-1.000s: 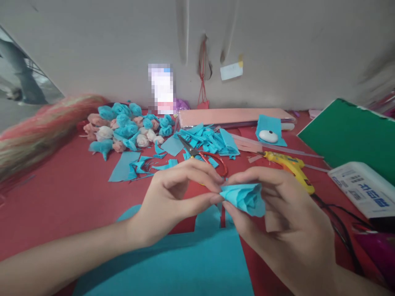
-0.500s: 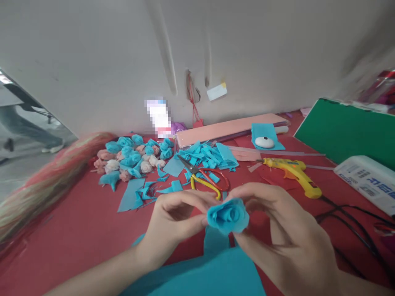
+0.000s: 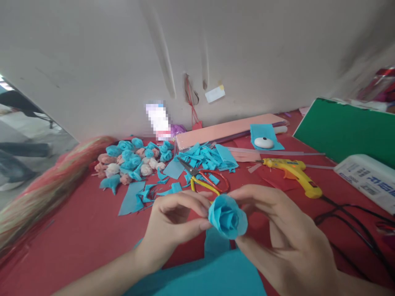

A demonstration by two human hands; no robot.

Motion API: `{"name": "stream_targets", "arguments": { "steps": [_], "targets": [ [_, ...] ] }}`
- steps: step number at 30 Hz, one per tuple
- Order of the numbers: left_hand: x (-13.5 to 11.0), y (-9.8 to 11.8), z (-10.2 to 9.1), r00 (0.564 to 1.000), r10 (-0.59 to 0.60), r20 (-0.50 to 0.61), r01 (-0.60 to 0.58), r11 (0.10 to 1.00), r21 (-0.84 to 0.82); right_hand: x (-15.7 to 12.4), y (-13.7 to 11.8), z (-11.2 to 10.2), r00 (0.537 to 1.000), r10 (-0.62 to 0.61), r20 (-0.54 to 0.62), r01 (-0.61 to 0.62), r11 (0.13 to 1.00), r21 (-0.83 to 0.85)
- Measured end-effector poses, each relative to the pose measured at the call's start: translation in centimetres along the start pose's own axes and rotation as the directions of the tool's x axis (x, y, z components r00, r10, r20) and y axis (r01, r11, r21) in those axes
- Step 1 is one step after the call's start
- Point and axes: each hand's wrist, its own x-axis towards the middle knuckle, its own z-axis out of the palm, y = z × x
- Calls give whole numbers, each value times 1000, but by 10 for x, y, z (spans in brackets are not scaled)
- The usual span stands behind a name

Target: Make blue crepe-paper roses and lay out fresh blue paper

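Head view: blue paper rose (image 3: 227,218) held between hands, over red tabletop (image 3: 92,242); could squash or tear if pinched hard. Glue gun (image 3: 286,166), farther right, could burn if hot and bumped. Left hand (image 3: 168,230): thumb and finger nearly together, pinching rose's left edge. Right hand (image 3: 286,230): curled, gripping rose's right side; fingertips hidden.

This place is looking like a handicraft workspace: a yellow glue gun (image 3: 285,166) is lying on a red-covered table (image 3: 77,234), scissors (image 3: 194,171) are resting beside cut blue paper scraps (image 3: 203,156), pink, white and blue paper flowers (image 3: 131,159) are clustering nearby, and a blue paper rose (image 3: 228,218) is being held above the table.
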Motion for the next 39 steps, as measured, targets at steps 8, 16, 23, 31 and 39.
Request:
{"name": "stream_targets", "arguments": {
  "steps": [8,16,23,31,39],
  "targets": [
    [0,5,5,997,-63,-53,59,996,-62,7,6,-1,1000,-6,10,6,1000,3],
    [2,10,8,976,-179,-128,181,984,5,16,9,-12,972,-14,234,25,999,-42],
    [4,10,6,969,-221,-108,230,970,79,23,9,-15,939,-93,332,126,989,-77],
    [3,8,3,980,-175,-99,189,969,161,25,8,-10,950,-125,286,163,980,-114],
    [2,8,4,988,-114,-107,134,969,209,26,8,-4,974,1,228,-3,1000,9]
  ]
}}
